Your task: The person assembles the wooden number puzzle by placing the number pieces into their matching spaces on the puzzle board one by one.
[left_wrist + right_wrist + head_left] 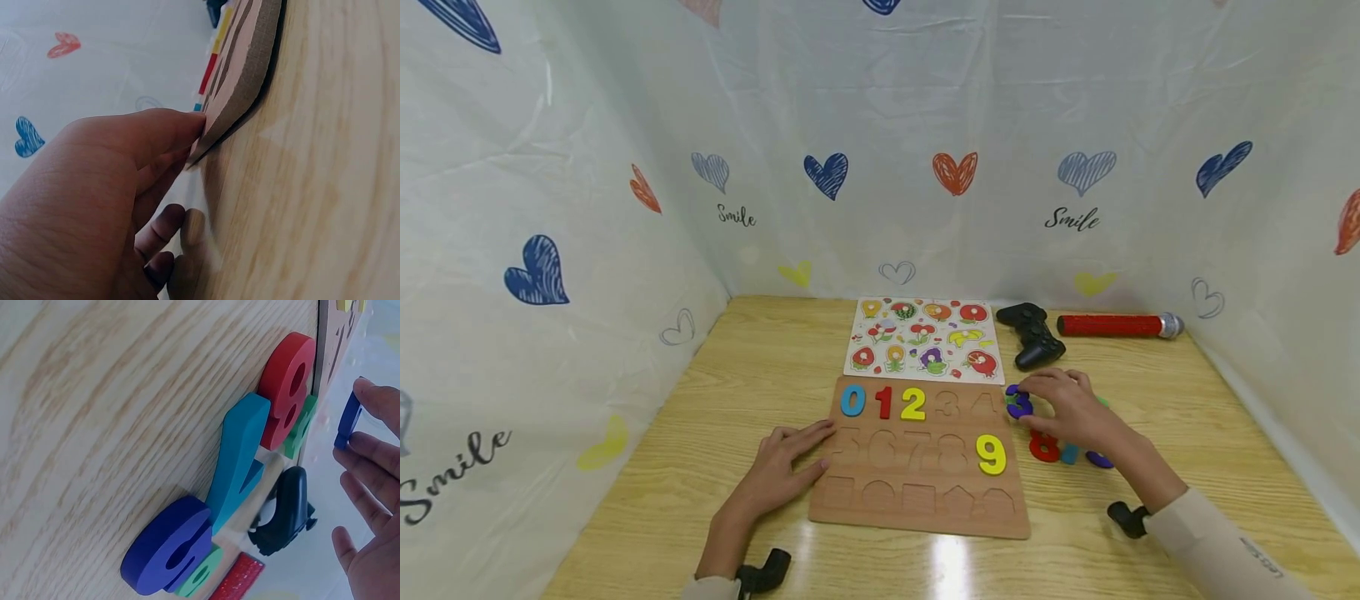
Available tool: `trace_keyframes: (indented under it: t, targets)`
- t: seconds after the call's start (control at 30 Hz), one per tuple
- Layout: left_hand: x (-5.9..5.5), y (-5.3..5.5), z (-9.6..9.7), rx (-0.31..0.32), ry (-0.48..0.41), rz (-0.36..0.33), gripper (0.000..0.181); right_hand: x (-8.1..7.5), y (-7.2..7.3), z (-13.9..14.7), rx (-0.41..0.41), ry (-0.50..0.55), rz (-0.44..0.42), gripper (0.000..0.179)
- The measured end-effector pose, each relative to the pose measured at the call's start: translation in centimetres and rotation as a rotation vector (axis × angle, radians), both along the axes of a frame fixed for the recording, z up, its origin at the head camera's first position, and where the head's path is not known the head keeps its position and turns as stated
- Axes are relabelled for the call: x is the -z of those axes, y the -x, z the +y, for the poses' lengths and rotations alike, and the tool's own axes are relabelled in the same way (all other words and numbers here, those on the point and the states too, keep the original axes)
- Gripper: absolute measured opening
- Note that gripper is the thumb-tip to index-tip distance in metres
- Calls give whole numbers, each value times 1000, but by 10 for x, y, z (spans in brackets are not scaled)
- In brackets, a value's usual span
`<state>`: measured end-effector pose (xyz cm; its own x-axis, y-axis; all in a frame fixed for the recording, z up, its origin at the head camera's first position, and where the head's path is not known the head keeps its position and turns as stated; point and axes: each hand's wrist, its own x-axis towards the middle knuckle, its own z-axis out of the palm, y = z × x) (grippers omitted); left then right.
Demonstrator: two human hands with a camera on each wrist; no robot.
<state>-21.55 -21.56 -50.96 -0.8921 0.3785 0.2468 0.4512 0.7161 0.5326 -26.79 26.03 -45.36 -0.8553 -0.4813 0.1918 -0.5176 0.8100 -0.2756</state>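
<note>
My right hand [1069,410] pinches a dark blue number 3 [1019,405] between thumb and fingers, just off the right edge of a wooden number board [917,522]. In the right wrist view the blue 3 [349,422] is seen edge-on, raised off the table. The fingers of my left hand [775,475] rest along the board's left edge, the thumb touching its side in the left wrist view. A blue 0 [852,401], red 1 [883,402], yellow 2 [913,404] and yellow 9 [991,455] sit in the board; its other recesses show bare wood.
Near my right hand lie a red 8 [289,387], a teal 4 [236,465], a dark blue number [167,547] and green pieces. Behind are a fruit puzzle board [925,340], a black game controller [1032,333] and a red microphone [1108,326].
</note>
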Motion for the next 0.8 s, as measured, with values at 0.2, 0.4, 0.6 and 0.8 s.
trace_keyframes:
  t: [0.2,0.4,0.6,0.8]
  targets:
    - [0,0,-1,-5,12,-4,50,0,1,-5,-9,2,2,48]
    - [1,1,2,8,12,-14,51,2,-3,-9,0,-10,-8,47]
    - [1,1,4,6,12,-31,51,5,-2,-14,-15,12,-26,45]
    - [-1,0,0,1,11,-22,51,2,5,-26,-43,11,-11,43]
